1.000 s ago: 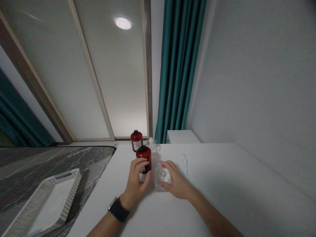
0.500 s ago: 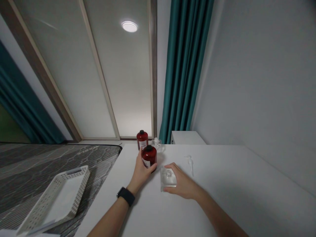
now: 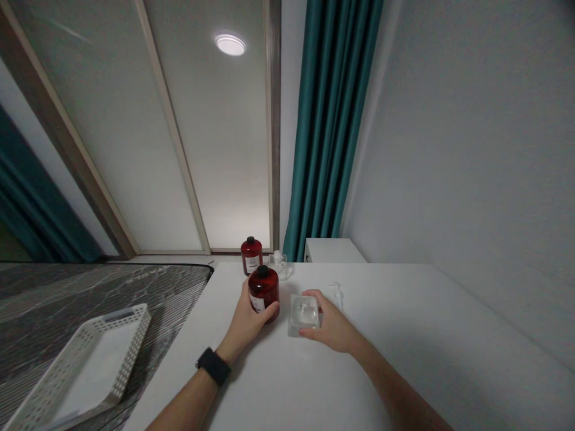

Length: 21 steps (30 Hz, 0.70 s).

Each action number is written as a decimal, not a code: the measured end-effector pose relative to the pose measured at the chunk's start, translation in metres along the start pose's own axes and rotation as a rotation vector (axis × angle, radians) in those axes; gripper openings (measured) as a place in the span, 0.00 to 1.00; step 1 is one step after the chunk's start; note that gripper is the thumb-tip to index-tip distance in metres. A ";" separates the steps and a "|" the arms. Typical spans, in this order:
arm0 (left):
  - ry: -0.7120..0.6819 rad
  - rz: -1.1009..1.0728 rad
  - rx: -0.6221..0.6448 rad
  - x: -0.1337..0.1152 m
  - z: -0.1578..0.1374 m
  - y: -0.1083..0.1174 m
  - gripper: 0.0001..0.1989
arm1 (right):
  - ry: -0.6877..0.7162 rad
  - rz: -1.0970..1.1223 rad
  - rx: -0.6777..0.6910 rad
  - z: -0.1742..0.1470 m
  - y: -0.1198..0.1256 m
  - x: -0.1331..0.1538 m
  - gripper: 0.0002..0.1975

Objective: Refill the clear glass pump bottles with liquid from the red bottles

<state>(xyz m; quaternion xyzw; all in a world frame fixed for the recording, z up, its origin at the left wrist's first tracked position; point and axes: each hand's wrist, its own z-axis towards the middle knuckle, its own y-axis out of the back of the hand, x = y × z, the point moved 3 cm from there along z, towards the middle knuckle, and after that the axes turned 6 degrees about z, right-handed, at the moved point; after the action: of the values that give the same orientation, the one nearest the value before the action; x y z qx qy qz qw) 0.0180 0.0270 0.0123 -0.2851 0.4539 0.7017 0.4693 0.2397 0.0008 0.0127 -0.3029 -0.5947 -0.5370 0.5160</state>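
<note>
1. At the near side, two bare forearms reach in over one white table [image 3: 283,383]; one dark watch [image 3: 213,366] sits on the left wrist.
2. Off to the left, below the tabletop's edge, one white basket [image 3: 135,347] with holed sides rests on a grey streaked surface [image 3: 179,284].
3. On the right of the two hands, the right hand [image 3: 331,326] has its thumb and fingers clamped on opposite sides of one square clear bottle [image 3: 304,312]. Whether its base touches the table, I cannot tell.
4. Just left of that, the left hand [image 3: 247,316] is wrapped around the front bottle [image 3: 265,287], which is red, black-capped and pale-labelled. The two bottles held are near each other but apart.
5. Beyond the right hand lies one thin clear piece [image 3: 338,292], too faint to make out fully.
6. Near the far edge stand two things side by side: the back bottle [image 3: 251,257], also red with a black cap, making two red ones in all, and one clear container [image 3: 278,264] with a whitish top.
7. Past the table are one white cabinet [image 3: 335,250], two teal curtains [image 3: 335,120] and two frosted panels [image 3: 224,149], one reflecting a round light [image 3: 230,45].
</note>
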 end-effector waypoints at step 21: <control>-0.056 -0.119 0.072 -0.011 -0.016 -0.011 0.44 | 0.154 0.422 -0.141 -0.002 -0.009 0.009 0.34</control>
<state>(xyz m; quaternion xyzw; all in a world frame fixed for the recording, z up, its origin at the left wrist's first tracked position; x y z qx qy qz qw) 0.0323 0.0099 0.0100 -0.2749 0.4478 0.6635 0.5327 0.2289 -0.0047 0.0181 -0.4137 -0.4382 -0.4791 0.6382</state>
